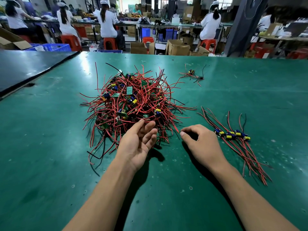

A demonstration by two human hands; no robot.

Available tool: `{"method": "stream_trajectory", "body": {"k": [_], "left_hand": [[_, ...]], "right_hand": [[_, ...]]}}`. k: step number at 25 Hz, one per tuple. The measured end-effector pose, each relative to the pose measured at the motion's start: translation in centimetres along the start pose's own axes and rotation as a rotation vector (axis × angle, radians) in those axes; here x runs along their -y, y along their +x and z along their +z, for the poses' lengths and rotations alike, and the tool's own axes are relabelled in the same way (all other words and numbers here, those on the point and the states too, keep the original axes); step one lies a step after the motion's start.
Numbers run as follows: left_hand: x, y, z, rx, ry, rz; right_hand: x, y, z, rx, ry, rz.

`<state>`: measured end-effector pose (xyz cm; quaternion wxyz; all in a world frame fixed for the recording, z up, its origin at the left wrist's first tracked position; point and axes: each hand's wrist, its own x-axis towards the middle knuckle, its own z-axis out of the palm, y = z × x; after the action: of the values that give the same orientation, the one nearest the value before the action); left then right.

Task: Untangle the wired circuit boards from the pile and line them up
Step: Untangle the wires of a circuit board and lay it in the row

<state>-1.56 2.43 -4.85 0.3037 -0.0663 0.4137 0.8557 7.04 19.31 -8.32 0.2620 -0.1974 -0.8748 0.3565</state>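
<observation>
A heap of thin red and black wires tangled around small green circuit boards [133, 104] sits at the middle of the smooth, scuffed green desk [50, 172]. The boards carry blue and yellow cylinder-shaped parts, and most are half buried under the springy loops, so I cannot count them.

My left hand [138, 144] lies palm up at the near edge of the heap, fingers loose and nearly straight. The fingertips touch the outer strands and hold nothing. My right hand [200, 144] rests knuckles up just to the right of the heap, its fingers curled. Thumb and forefinger come close together at the tip of one red wire. Whether they pinch that tip I cannot tell.

Farther right, a short row of separated boards with yellow and blue cylinders [233, 135] lies side by side, close to my right hand. Their red and black leads run straight away from them, both toward me and away. A small stray cluster of boards and wires [193, 75] sits apart toward the far side of the desk.

A dark glossy desk [25, 67] adjoins on the left. Beyond the far edge stand cardboard boxes [178, 47], blue plastic crates [55, 47] and red plastic stools [110, 43], where people in white tops sit with their backs turned. That area is blurred.
</observation>
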Motion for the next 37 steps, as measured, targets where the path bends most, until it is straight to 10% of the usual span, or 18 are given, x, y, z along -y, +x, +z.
{"method": "stream_trajectory", "body": {"k": [8, 17, 30, 37], "left_hand": [[2.0, -0.7, 0.6, 0.175, 0.283, -0.152], [2.2, -1.1, 0.6, 0.244, 0.348, -0.132], [1.9, -2.0, 0.0, 0.604, 0.243, -0.187], [2.6, -1.4, 0.7, 0.440, 0.380, -0.135]], "right_hand": [[0.8, 0.0, -0.3, 0.073, 0.146, 0.036], [1.9, 0.7, -2.1, 0.404, 1.191, 0.538], [2.1, -0.1, -3.0, 0.526, 1.267, 0.431], [1.5, 0.3, -2.0, 0.473, 1.137, 0.414]]}}
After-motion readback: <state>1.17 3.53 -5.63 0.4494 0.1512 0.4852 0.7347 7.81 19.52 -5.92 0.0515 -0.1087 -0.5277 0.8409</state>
